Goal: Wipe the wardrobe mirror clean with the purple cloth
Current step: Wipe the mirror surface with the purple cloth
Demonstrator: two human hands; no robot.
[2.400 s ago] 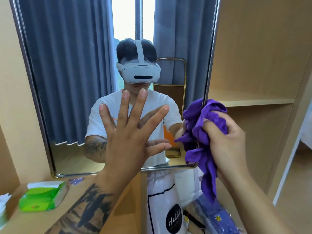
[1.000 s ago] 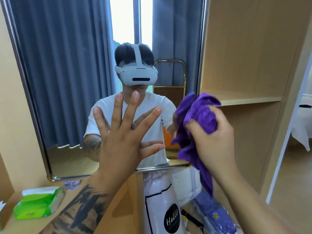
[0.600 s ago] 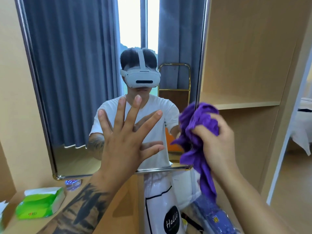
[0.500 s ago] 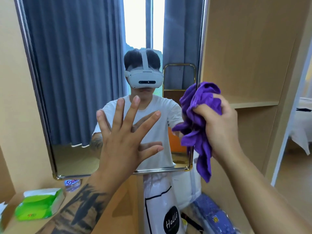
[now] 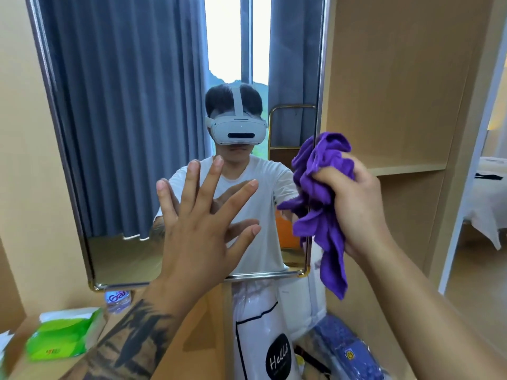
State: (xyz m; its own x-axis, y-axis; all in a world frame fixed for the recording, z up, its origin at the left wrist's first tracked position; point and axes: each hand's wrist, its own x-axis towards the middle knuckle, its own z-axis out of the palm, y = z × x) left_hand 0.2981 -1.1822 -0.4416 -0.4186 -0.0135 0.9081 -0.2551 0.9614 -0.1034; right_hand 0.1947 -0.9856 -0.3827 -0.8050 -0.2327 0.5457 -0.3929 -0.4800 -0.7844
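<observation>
Wooden wardrobe (image 5: 389, 78) carries the mirror (image 5: 131, 133); left hand (image 5: 203, 229) spread flat on it, right hand (image 5: 354, 207) clutching purple cloth (image 5: 321, 204) at its right edge.

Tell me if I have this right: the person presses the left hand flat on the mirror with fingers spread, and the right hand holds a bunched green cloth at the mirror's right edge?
Nearly. The cloth is purple, not green: the head view shows the right hand gripping a bunched purple cloth at the right edge of the mirror. The left hand is spread against the glass, as you said.
</observation>
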